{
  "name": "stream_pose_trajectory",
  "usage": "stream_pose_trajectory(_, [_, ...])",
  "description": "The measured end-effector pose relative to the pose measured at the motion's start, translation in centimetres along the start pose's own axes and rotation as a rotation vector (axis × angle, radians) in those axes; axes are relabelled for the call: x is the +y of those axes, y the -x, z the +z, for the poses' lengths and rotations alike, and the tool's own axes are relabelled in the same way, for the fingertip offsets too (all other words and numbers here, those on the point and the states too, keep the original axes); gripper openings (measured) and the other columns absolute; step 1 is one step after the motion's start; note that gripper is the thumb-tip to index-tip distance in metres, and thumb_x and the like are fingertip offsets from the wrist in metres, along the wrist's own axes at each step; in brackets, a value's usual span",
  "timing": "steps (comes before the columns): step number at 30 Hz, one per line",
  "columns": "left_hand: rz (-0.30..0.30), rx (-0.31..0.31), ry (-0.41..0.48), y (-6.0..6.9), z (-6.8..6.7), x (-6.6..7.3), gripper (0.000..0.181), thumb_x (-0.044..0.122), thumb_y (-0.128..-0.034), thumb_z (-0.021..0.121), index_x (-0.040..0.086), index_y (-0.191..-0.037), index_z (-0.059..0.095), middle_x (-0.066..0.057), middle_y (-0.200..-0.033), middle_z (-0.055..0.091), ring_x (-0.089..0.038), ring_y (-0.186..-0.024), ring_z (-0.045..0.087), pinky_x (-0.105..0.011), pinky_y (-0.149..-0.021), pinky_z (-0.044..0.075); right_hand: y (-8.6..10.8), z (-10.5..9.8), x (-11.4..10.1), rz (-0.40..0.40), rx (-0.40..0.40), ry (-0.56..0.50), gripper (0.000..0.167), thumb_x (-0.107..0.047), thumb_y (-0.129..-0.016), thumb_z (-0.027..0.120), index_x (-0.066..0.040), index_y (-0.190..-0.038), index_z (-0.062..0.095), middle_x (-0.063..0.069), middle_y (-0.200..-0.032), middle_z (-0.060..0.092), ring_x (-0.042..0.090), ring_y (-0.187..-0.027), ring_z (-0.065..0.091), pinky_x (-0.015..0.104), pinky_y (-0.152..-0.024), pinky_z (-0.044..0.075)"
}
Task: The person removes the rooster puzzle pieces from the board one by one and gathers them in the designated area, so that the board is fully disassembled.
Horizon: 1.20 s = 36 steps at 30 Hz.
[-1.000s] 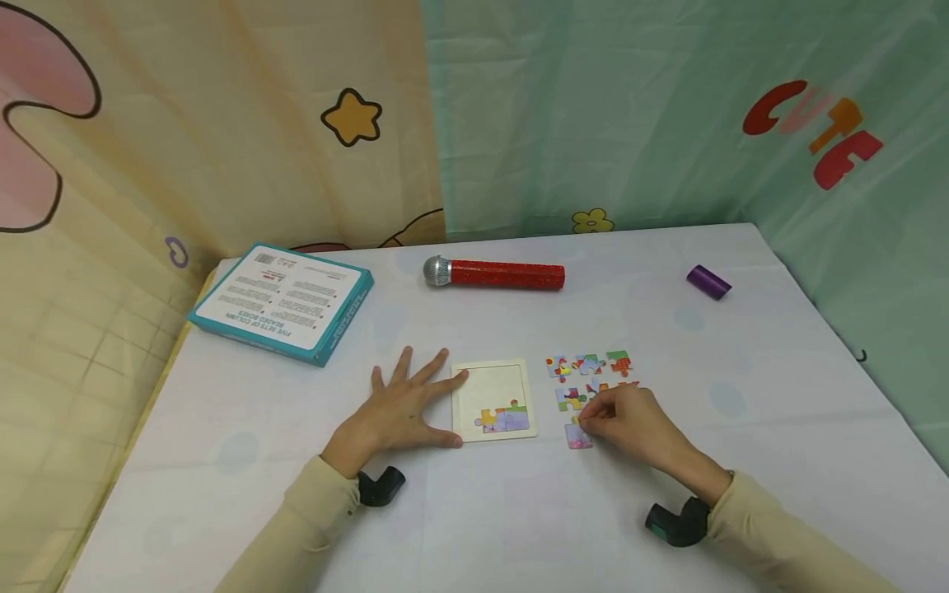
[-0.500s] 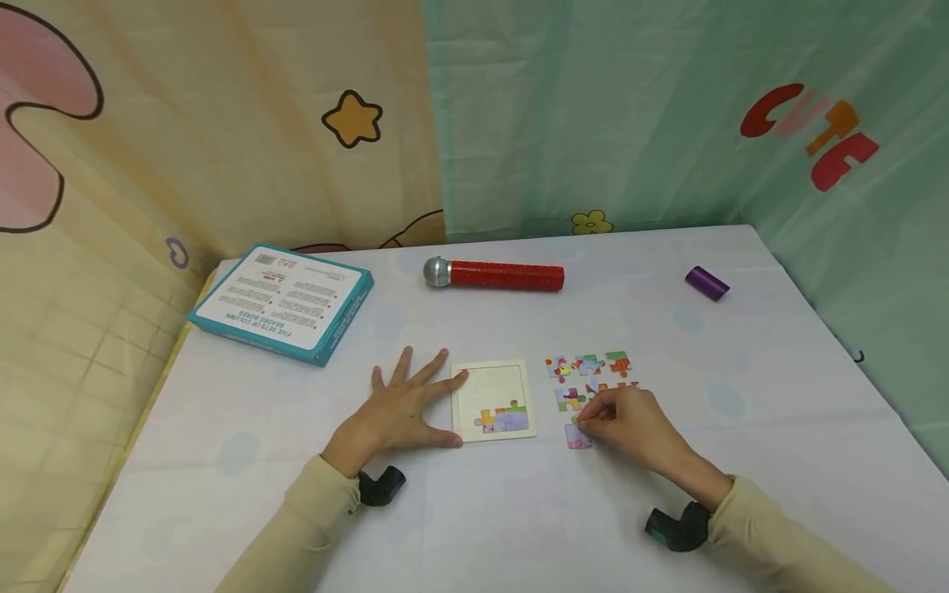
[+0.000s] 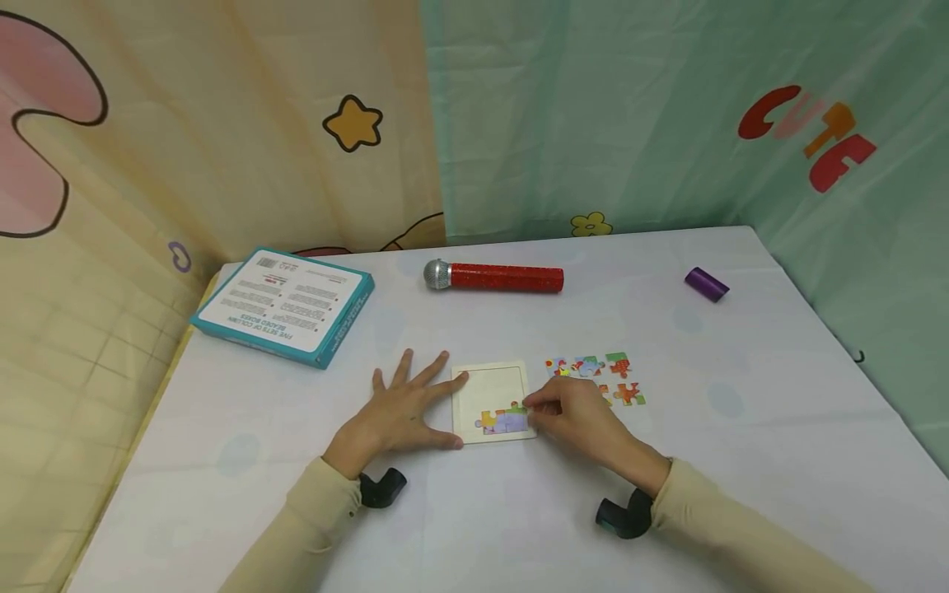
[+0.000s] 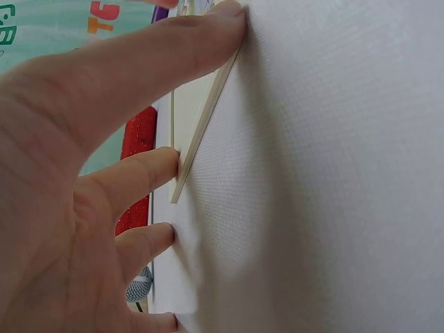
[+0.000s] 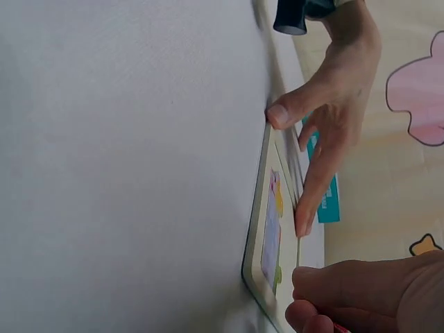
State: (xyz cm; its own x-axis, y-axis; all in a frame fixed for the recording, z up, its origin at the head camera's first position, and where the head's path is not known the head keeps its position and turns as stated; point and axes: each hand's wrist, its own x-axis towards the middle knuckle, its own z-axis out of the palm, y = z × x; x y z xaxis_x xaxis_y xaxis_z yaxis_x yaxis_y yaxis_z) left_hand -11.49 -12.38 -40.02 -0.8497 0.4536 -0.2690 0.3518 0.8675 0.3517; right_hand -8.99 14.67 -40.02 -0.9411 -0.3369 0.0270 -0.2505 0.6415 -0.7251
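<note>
My left hand [image 3: 400, 420] lies with spread fingers on the white table, thumb and index fingertip touching the left edge of a square puzzle tray [image 3: 489, 384]. In the left wrist view the thumb [image 4: 159, 55] presses the tray's rim. A few joined jigsaw pieces [image 3: 504, 420], lilac, yellow and green, fill the tray's lower right. At its right edge my right hand [image 3: 582, 420] pinches a puzzle piece with thumb and index finger; the fingers hide nearly all of it. Loose puzzle pieces [image 3: 589, 366] lie right of the tray, partly behind that hand.
A teal-edged box [image 3: 285, 305] sits at the back left. Behind the tray lies a red toy microphone [image 3: 504, 277]. A purple cylinder [image 3: 707, 284] rests at the back right. Printed curtains rise behind the table.
My right hand has moved left from the loose pieces to the tray's right edge, thumb and index finger still together. My left hand stays on the tray's left edge.
</note>
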Motion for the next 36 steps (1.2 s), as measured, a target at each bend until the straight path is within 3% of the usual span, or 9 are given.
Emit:
stream_pose_trajectory(4, [0.009, 0.009, -0.006, 0.0, 0.0, 0.0, 0.088, 0.062, -0.0734, 0.076, 0.034, -0.15, 0.042, -0.002, -0.164, 0.017, -0.049, -0.146, -0.001, -0.08, -0.102, 0.004, -0.8, 1.0, -0.6, -0.065, -0.033, -0.002, 0.021, 0.002, -0.078, 0.075, -0.001, -0.098, 0.077, -0.004, -0.078, 0.064, 0.006, -0.066, 0.052, 0.022, -0.059, 0.046])
stream_pose_trajectory(12, [0.015, 0.008, -0.012, -0.1, -0.1, 0.1, 0.088, 0.062, -0.0736, 0.076, 0.034, -0.15, 0.042, -0.003, -0.164, 0.016, -0.05, -0.146, 0.0, -0.08, -0.102, 0.005, -1.5, 1.8, -1.2, -0.084, -0.086, 0.059, 0.024, 0.005, -0.077, 0.076, 0.001, -0.101, 0.076, 0.001, -0.084, 0.067, 0.01, -0.072, 0.056, 0.022, -0.063, 0.048])
stream_pose_trajectory(27, [0.009, 0.0, -0.012, -0.1, -0.2, 0.0, 0.089, 0.063, -0.0734, 0.076, 0.034, -0.15, 0.041, -0.002, -0.164, 0.015, -0.049, -0.146, -0.002, -0.08, -0.102, 0.004, -1.6, 2.4, -2.0, -0.008, -0.07, 0.103, 0.018, 0.004, -0.075, 0.077, -0.005, -0.091, 0.077, -0.003, -0.076, 0.062, 0.008, -0.069, 0.053, 0.022, -0.062, 0.047])
stream_pose_trajectory(36, [0.015, 0.008, -0.009, 0.0, -0.1, -0.1, 0.088, 0.063, -0.0734, 0.076, 0.033, -0.149, 0.043, -0.004, -0.164, 0.018, -0.05, -0.146, 0.0, -0.081, -0.101, 0.005, -1.9, 2.3, -2.0, -0.023, -0.084, 0.103, 0.016, 0.005, -0.075, 0.076, -0.004, -0.088, 0.075, -0.002, -0.073, 0.059, 0.009, -0.068, 0.051, 0.022, -0.061, 0.046])
